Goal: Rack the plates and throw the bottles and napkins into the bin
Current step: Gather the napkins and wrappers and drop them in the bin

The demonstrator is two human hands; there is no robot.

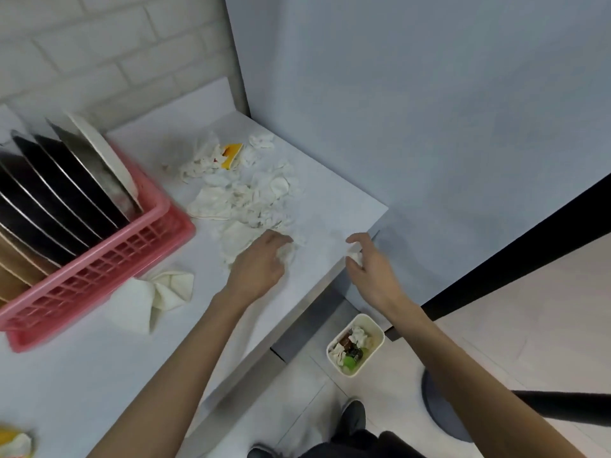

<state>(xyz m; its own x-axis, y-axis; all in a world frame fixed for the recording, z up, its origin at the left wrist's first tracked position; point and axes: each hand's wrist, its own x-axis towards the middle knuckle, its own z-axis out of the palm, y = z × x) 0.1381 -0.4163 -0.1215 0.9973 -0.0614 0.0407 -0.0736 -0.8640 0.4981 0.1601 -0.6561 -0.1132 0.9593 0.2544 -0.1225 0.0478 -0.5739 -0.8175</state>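
Observation:
Crumpled white napkins (251,190) lie scattered over the far part of the white counter (82,385). My left hand (261,262) curls round a white napkin at the near edge of that pile. My right hand (370,269) pinches a small crumpled napkin (355,257) at the counter's right edge. Several plates (66,190), black and white, stand upright in the pink rack (109,262) on the left. The white bin (356,349) sits on the floor below the counter's edge, holding napkins and a green bottle.
A folded cloth-like napkin (165,292) lies beside the rack's near corner. A yellow wrapper (231,153) sits among the far napkins. Another yellow item (13,441) shows at the bottom left. A grey wall stands to the right; a dark round stool base (439,411) is on the floor.

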